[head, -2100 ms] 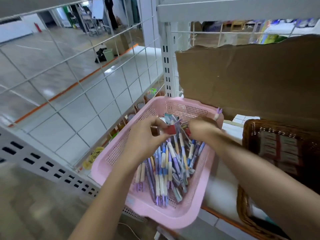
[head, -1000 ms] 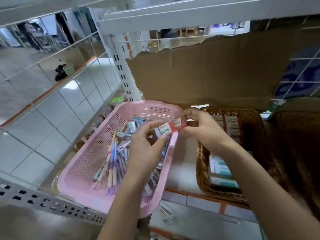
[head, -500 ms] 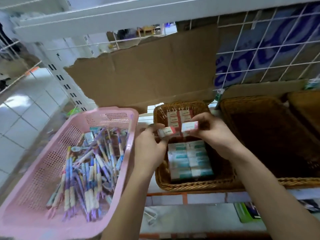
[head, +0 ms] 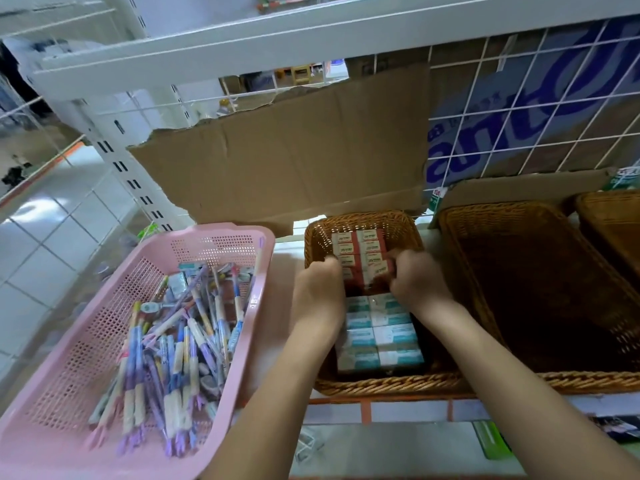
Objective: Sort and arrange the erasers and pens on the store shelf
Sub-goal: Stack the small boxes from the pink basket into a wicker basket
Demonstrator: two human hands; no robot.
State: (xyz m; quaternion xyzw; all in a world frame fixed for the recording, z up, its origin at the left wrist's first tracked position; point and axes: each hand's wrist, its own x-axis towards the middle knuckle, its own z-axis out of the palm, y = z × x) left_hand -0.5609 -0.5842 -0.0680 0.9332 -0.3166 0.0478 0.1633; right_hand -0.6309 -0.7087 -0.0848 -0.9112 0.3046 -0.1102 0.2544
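Note:
A small wicker basket (head: pixel 381 384) on the shelf holds red-sleeved erasers (head: pixel 360 244) in rows at its back and teal-and-white erasers (head: pixel 381 334) at its front. Both my hands are down inside it, at the near end of the red rows. My right hand (head: pixel 415 282) has its fingers curled round a red eraser pressed against the row. My left hand (head: pixel 320 289) curls over the left side of the rows, with its red eraser mostly hidden under the fingers. To the left, a pink plastic basket (head: pixel 221 233) is full of loose pens (head: pixel 180 341).
A larger wicker basket (head: pixel 519 209) stands right of the small one, and another wicker basket (head: pixel 609 216) sits at the far right. Torn cardboard (head: pixel 294 161) and a white wire grid (head: pixel 519 98) back the shelf. A white shelf board runs overhead.
Both hands carried red erasers from the pink basket rightwards to the small wicker basket and have come down into it at the red rows. My view swung right.

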